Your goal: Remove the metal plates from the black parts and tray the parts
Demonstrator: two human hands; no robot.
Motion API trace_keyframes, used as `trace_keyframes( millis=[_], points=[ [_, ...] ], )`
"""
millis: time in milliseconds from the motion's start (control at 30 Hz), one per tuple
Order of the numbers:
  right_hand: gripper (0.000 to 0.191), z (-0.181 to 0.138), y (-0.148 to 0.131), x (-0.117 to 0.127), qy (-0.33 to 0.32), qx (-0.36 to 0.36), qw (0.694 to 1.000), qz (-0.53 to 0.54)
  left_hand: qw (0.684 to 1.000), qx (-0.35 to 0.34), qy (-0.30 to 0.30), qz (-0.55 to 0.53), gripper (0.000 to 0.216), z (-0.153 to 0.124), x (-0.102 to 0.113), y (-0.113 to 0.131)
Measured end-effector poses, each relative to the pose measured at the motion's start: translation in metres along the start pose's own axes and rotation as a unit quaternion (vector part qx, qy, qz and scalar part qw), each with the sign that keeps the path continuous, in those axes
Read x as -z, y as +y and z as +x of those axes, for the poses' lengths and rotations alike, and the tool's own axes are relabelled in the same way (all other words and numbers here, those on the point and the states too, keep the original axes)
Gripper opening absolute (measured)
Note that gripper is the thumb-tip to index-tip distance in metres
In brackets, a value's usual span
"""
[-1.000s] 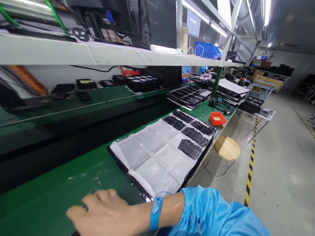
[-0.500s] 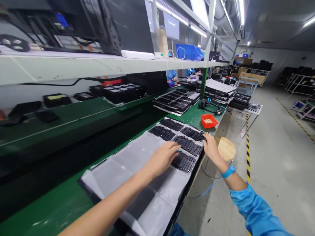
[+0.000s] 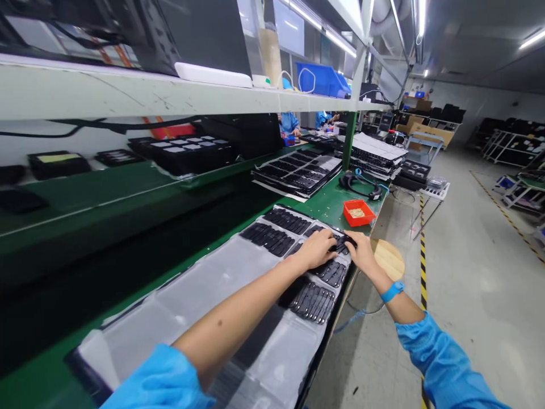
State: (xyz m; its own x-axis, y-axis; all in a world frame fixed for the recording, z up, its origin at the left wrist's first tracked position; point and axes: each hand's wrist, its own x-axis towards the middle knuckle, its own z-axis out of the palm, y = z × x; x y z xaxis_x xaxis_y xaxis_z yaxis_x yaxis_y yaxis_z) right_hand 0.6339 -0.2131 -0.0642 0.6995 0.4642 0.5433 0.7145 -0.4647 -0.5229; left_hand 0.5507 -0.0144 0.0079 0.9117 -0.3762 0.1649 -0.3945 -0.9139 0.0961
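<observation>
A long black tray lined with translucent white sheet [image 3: 204, 284] lies along the bench. Rows of slim black strips [image 3: 267, 237] fill compartments at its far end, and another bunch of strips [image 3: 313, 301] lies nearer me. My left hand [image 3: 318, 249] reaches over the tray, its bent fingers gripping the left side of a row of strips in the far right compartment. At the other end of that row, by the tray's right edge, my right hand [image 3: 361, 250] has thumb and fingers closed on the strips. Both hands partly hide this row.
A red bin [image 3: 358, 213] with small pale pieces stands beyond the tray, near a black headset-like band [image 3: 361, 184]. Stacked trays [image 3: 300, 170] lie farther back. A white shelf [image 3: 170, 99] runs above the bench. A round wooden stool [image 3: 387, 259] stands at the right.
My left hand has moved forward and right, from the nearer strips to the far row beside my right hand. My right hand stays at that row's right end, its fingers now closed around it.
</observation>
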Motion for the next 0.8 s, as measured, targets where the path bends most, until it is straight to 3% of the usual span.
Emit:
trace_keyframes(
  millis=[400, 800],
  points=[
    [0.023, 0.0, -0.002, 0.005, 0.03, -0.029, 0.999, -0.019, 0.998, 0.048, 0.011, -0.05, 0.024, 0.014, -0.009, 0.002],
    [0.034, -0.002, -0.003, 0.012, -0.043, -0.011, 0.999, -0.018, 0.989, 0.139, 0.034, -0.034, 0.028, 0.025, -0.018, 0.028]
  ],
)
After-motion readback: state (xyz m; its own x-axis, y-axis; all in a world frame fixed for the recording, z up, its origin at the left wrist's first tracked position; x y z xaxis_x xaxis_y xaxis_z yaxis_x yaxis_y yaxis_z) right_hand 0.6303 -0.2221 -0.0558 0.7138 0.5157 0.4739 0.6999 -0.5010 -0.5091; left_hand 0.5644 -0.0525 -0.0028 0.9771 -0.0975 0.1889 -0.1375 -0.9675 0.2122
